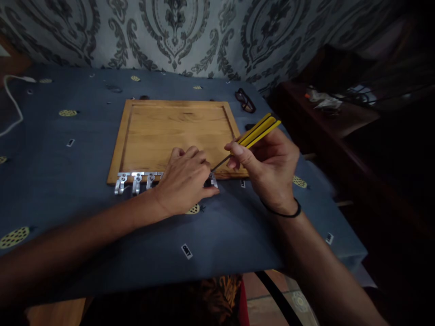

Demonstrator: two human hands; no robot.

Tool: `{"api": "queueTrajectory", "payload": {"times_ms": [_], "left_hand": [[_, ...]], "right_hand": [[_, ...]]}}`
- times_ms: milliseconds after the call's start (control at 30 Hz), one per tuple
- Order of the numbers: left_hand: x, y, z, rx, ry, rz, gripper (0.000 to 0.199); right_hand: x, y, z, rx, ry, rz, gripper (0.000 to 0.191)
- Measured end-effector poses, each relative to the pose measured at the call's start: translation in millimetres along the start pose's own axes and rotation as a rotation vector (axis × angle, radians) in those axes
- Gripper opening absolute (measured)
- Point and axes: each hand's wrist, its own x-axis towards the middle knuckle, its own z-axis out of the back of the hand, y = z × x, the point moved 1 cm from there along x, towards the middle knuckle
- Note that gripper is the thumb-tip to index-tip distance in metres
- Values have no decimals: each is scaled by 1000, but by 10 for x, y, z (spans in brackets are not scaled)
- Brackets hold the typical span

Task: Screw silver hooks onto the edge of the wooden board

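A framed wooden board (180,131) lies flat on the blue patterned cloth. Along its near edge runs a metal strip with several hooks (137,181). My left hand (186,179) rests over the right part of this strip, its fingers bent onto the board and its thumb stretched out beside the rightmost visible hook; anything under the palm is hidden. In my right hand (272,165) is a screwdriver (260,131) with a yellow and black handle, held slanted. Its thin shaft points down to the strip near my left fingertips. A black band circles my right wrist.
Dark-framed glasses (245,100) lie beyond the board's right corner. A white cable (13,106) runs over the far left of the cloth (84,217). Right of the table stands dark furniture (306,108) with plastic wrapping and cords on it. A patterned curtain (173,36) hangs behind.
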Motion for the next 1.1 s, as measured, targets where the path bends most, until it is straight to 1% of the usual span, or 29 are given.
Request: {"api": "queueTrajectory", "payload": {"times_ms": [200, 333, 533, 667, 767, 867, 1000, 1067, 1100], "left_hand": [[-2, 2, -7, -1, -13, -4, 38], [0, -4, -10, -1, -26, -5, 36], [-5, -3, -16, 4, -28, -12, 35], [-4, 3, -15, 7, -16, -4, 37], [0, 1, -5, 8, -1, 7, 37], [1, -4, 0, 15, -1, 9, 37], [-2, -4, -13, 29, -49, -11, 34], [-4, 3, -22, 33, -71, -19, 34], [-5, 7, -25, 33, -76, -22, 35]], "right_hand": [[-10, 7, -4, -6, 12, 7, 34], [-10, -18, 18, -3, 42, 24, 31], [-17, 5, 41, 39, 104, -29, 32], [-14, 78, 31, 7, 52, -17, 24], [-6, 113, 32, -3, 18, -23, 31], [4, 110, 38, 33, 36, -23, 34], [3, 91, 37, 48, 88, 22, 28], [-3, 91, 37, 53, 67, 57, 24], [-6, 93, 41, 62, 37, 76, 22]]}}
